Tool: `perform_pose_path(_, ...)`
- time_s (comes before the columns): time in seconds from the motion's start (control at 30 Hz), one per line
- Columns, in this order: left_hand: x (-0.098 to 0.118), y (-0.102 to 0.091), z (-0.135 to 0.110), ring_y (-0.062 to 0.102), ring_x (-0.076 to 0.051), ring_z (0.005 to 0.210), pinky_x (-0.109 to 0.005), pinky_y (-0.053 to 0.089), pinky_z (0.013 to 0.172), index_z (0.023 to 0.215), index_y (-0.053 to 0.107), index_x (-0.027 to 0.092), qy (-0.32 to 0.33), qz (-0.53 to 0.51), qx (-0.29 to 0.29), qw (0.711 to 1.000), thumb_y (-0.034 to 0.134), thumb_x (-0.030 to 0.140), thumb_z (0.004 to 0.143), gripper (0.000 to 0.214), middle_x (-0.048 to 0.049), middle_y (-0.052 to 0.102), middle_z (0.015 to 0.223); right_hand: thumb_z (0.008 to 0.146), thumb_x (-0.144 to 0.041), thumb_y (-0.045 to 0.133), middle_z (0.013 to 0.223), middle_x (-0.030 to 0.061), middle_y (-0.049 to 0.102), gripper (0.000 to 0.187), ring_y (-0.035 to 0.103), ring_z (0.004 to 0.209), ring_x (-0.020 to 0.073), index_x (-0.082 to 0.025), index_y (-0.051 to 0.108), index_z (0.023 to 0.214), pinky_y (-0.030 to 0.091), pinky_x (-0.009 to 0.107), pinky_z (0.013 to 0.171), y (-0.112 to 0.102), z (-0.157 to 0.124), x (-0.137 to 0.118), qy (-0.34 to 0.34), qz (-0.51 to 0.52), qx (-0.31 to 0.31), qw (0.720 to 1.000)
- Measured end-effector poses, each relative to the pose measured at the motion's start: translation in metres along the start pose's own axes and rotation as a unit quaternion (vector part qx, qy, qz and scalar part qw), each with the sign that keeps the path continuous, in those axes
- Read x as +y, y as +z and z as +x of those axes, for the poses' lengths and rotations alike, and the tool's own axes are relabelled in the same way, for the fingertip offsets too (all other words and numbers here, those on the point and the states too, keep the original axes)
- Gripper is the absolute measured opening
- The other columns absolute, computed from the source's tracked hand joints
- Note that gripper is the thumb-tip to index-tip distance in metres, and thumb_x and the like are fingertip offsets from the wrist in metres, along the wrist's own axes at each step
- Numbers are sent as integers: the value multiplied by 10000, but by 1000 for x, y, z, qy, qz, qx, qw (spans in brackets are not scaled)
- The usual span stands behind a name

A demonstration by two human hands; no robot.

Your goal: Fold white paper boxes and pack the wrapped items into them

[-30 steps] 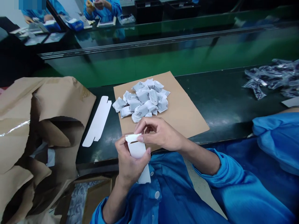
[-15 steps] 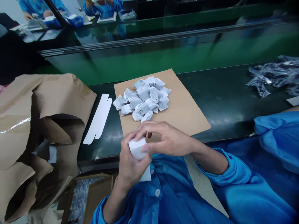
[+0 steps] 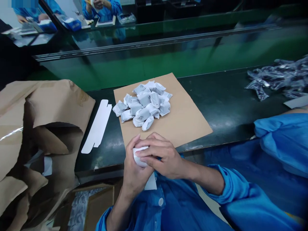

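My left hand (image 3: 136, 168) cups a white cardboard carton (image 3: 139, 157) from below, and my right hand (image 3: 161, 155) closes over it from the right. The fingers of both hands hide most of the carton, and only a small white part shows at its top. A white piece (image 3: 151, 182) sticks out below my left hand, against my blue sleeve. Just beyond my hands lies a heap of white paper-wrapped packets (image 3: 141, 106) on a kraft paper sheet (image 3: 187, 125). A flat white carton blank (image 3: 97, 126) lies on the table left of the sheet.
A torn brown paper bag (image 3: 48, 106) bulges over the left side. Clear plastic bags with dark contents (image 3: 276, 78) lie at the right of the dark green table (image 3: 216, 96). A glass panel at the back reflects a blue-sleeved person (image 3: 101, 6).
My right hand has come down and closed over the carton, hiding its open end. Both hands now sit nearer my body. The view has shifted slightly.
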State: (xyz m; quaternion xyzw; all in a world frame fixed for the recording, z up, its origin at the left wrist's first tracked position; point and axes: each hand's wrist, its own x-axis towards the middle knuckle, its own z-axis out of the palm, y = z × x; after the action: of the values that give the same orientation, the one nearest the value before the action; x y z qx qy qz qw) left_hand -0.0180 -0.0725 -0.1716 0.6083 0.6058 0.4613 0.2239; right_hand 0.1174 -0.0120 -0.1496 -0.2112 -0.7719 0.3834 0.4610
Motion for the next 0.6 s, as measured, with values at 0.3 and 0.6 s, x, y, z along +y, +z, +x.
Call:
perform_pose_path(0.3,-33,-5,45,639,-186,1025,-416,537,927,1287,411,269,-119,-233,249,932,539,381,910,414,-68,563,1153,778,-381,729,1181,81,675,659,658,978,214,-240,503,1381,536,321,807,-1,-36,13,314,41,-112,942)
perform_pose_path(0.6,-66,-29,50,619,-315,1129,-473,452,987,1320,537,295,270,275,-126,914,705,413,788,570,-104,648,1262,891,-409,608,873,36,705,322,640,687,124,-160,630,1095,487,241,654,-84,35,44,297,7,-242,924)
